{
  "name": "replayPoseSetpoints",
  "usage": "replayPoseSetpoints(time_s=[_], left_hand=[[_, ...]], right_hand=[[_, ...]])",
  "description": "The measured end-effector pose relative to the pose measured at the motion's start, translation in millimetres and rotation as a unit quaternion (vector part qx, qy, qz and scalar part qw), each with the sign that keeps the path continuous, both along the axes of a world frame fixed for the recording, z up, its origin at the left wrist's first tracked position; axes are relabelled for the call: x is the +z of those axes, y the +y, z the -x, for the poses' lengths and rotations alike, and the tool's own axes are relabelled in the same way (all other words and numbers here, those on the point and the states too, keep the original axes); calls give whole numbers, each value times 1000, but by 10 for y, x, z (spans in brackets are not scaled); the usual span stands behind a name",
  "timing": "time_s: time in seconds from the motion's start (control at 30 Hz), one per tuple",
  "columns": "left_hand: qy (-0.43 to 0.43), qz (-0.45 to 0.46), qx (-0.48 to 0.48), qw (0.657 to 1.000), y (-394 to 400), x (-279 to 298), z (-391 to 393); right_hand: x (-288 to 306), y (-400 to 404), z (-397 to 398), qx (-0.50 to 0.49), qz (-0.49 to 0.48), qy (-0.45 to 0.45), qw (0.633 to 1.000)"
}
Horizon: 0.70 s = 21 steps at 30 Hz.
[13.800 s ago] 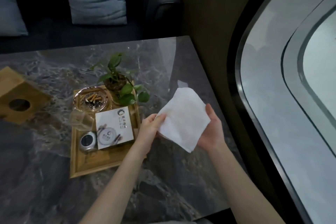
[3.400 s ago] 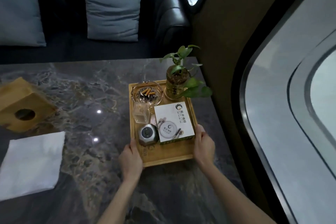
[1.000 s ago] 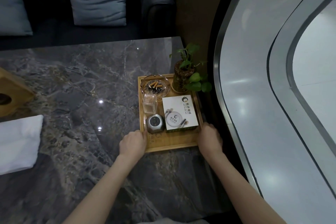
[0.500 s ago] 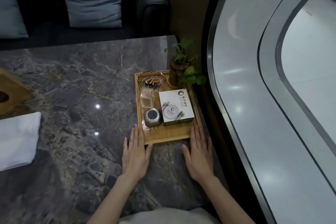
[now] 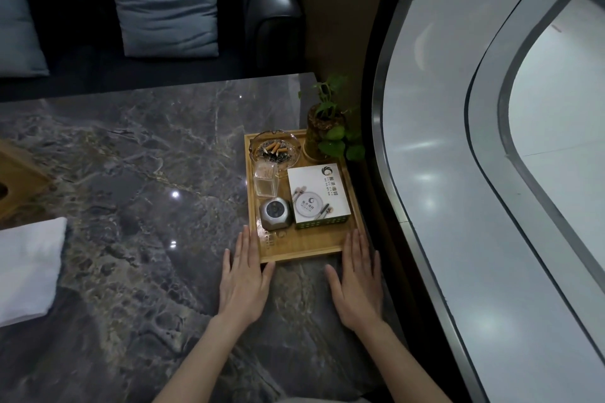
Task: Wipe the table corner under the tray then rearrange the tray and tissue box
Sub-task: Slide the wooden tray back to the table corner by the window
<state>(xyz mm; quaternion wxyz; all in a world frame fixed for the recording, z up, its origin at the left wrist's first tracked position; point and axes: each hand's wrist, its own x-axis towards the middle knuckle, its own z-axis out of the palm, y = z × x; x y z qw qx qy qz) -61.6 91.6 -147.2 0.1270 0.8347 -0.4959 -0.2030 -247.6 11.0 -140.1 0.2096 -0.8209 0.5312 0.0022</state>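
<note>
The wooden tray [image 5: 304, 249] sits at the right edge of the dark marble table [image 5: 137, 173], close to the wall. It carries a glass ashtray [image 5: 274, 149], a potted plant [image 5: 327, 127], a white box [image 5: 317, 195], a clear holder [image 5: 265, 178] and a small metal object [image 5: 275, 213]. My left hand [image 5: 244, 278] lies flat at the tray's near left corner, fingertips along its side. My right hand [image 5: 358, 278] lies flat at the near right corner. Both hold nothing. The wooden tissue box [image 5: 18, 180] shows partly at the far left. A white cloth [image 5: 27, 268] lies at the left edge.
A dark sofa [image 5: 268, 3] with blue-grey cushions [image 5: 167, 3] stands behind the table. A curved window wall [image 5: 458, 173] runs along the right side, right beside the tray.
Since a second ago my hands let go of the tray's front corners and flattened on the table with fingers straight. The tray now rests nearer the right edge than several seconds ago.
</note>
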Motion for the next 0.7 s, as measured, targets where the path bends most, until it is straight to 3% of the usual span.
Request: replayPoseSetpoints(time_s=[0.7], left_hand=[[4, -11, 7, 1000, -368, -10, 1]], right_hand=[[-5, -411, -43, 1, 1, -22, 1000]])
